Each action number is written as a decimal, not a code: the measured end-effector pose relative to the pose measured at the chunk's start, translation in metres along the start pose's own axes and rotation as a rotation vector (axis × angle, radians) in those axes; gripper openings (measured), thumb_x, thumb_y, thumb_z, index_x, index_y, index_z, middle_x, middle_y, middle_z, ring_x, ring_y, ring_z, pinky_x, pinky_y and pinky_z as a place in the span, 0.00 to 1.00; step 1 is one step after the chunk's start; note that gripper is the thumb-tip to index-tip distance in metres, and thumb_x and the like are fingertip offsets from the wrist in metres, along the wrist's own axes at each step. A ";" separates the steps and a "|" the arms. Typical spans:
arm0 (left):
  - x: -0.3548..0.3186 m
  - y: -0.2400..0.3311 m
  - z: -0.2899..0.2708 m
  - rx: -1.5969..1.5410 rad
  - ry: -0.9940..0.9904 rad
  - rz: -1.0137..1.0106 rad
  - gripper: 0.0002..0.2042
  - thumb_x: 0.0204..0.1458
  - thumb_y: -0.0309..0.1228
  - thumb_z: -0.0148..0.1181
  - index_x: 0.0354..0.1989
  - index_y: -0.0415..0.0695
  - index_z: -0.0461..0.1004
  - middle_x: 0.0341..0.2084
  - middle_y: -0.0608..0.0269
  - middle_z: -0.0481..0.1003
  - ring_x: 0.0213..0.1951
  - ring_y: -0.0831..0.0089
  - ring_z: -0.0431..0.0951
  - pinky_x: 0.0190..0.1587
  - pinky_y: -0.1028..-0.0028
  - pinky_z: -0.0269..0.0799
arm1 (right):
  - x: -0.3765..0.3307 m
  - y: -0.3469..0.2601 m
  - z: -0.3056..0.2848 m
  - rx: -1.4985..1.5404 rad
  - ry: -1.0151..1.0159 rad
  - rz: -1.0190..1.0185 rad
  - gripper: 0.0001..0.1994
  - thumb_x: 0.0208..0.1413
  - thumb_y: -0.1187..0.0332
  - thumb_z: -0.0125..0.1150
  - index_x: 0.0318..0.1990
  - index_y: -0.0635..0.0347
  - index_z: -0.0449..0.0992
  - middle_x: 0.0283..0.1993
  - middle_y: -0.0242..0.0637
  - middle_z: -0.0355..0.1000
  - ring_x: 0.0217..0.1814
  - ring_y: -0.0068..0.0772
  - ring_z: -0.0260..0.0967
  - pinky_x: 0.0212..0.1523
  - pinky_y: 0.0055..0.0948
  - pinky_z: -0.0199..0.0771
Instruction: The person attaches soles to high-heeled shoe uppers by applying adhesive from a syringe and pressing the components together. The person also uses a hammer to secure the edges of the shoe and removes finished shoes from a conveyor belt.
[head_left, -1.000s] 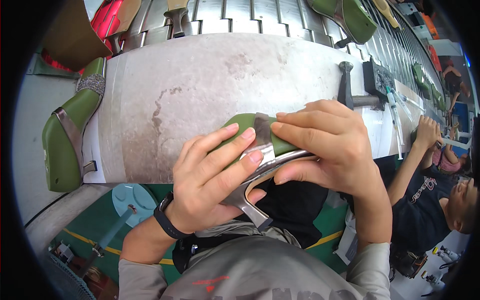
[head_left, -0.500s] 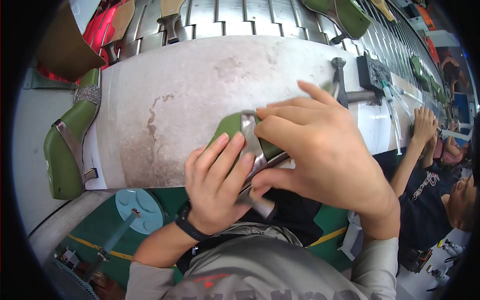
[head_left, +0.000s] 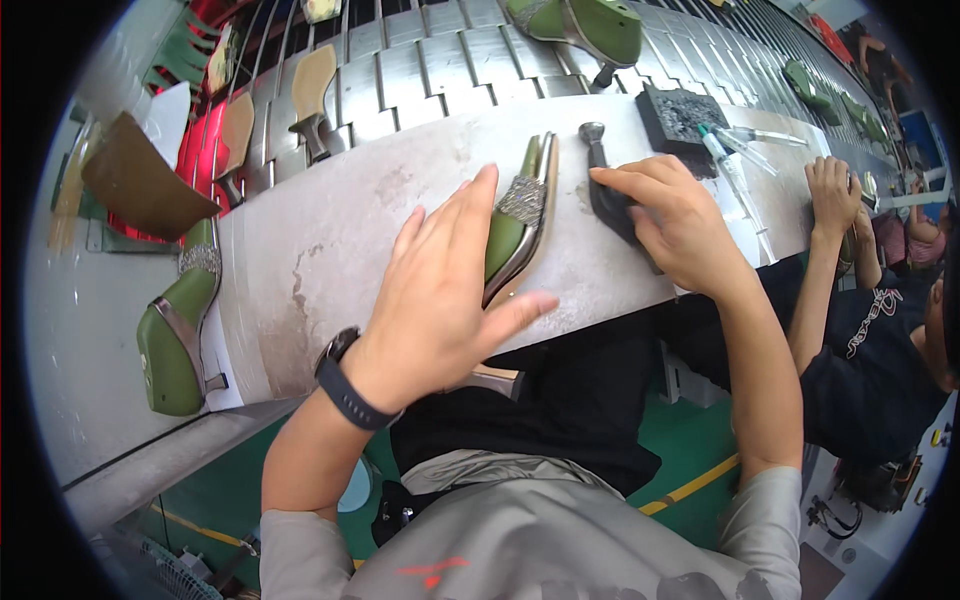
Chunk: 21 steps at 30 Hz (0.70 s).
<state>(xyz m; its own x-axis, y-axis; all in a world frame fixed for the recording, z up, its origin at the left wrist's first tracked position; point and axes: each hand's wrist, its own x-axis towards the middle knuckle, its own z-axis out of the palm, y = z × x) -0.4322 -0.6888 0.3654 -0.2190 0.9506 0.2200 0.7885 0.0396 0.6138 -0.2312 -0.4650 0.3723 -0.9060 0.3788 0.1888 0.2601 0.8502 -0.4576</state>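
A green shoe last [head_left: 507, 245] carries a heeled sandal with a glittery toe strap [head_left: 522, 201] and a shiny metallic edge. It lies tilted on the worktable, toe end away from me, tan sole to the right. My left hand [head_left: 430, 290] rests flat against its left side, fingers stretched out and thumb apart, hiding much of it. Below the hand the heel [head_left: 492, 380] shows past the table edge. My right hand [head_left: 685, 225] is at the dark handle of a hammer [head_left: 608, 200], index finger extended along it, thumb apart; a firm grip is not visible.
Another strapped green last [head_left: 175, 350] lies at the left. Beyond the worktable [head_left: 370, 190], a slatted metal conveyor [head_left: 440, 70] carries soles with heels [head_left: 313, 90] and a green last [head_left: 590, 30]. A black box [head_left: 683, 118] and syringes [head_left: 735, 175] stand right, near a co-worker's hand [head_left: 833, 195].
My right hand has left the sandal and moved right to the hammer. The last has turned, toe end pointing away, and my left hand now lies flat along it. The whole view has shifted.
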 end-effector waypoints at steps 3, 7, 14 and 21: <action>0.020 0.003 0.002 -0.159 -0.104 -0.080 0.48 0.52 0.39 0.75 0.78 0.35 0.55 0.54 0.39 0.78 0.55 0.41 0.79 0.60 0.50 0.73 | 0.005 0.001 -0.001 -0.077 -0.053 -0.020 0.26 0.54 0.82 0.60 0.61 0.55 0.82 0.50 0.42 0.79 0.55 0.48 0.73 0.60 0.43 0.75; 0.024 0.003 0.001 -0.164 -0.114 -0.025 0.47 0.55 0.31 0.72 0.81 0.38 0.51 0.51 0.36 0.79 0.50 0.42 0.82 0.56 0.58 0.75 | 0.002 0.001 0.001 -0.140 -0.032 -0.041 0.28 0.51 0.85 0.55 0.60 0.57 0.81 0.47 0.43 0.75 0.50 0.49 0.70 0.56 0.43 0.73; 0.024 0.001 0.004 -0.144 -0.059 0.003 0.46 0.52 0.31 0.72 0.80 0.41 0.56 0.57 0.39 0.78 0.55 0.40 0.80 0.57 0.54 0.75 | -0.015 -0.011 0.014 0.103 -0.035 0.083 0.27 0.48 0.78 0.65 0.61 0.59 0.79 0.41 0.45 0.72 0.40 0.48 0.73 0.44 0.41 0.76; 0.030 0.000 0.003 -0.133 -0.080 0.101 0.44 0.50 0.28 0.72 0.78 0.39 0.59 0.68 0.38 0.71 0.63 0.41 0.77 0.61 0.56 0.75 | -0.043 -0.058 0.039 0.493 0.493 0.217 0.16 0.48 0.79 0.71 0.46 0.64 0.81 0.28 0.39 0.70 0.26 0.32 0.71 0.28 0.30 0.71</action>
<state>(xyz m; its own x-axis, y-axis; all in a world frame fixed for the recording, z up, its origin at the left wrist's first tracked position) -0.4375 -0.6590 0.3698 -0.0917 0.9693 0.2283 0.7200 -0.0938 0.6876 -0.2208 -0.5449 0.3567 -0.5650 0.7395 0.3659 0.1304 0.5179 -0.8455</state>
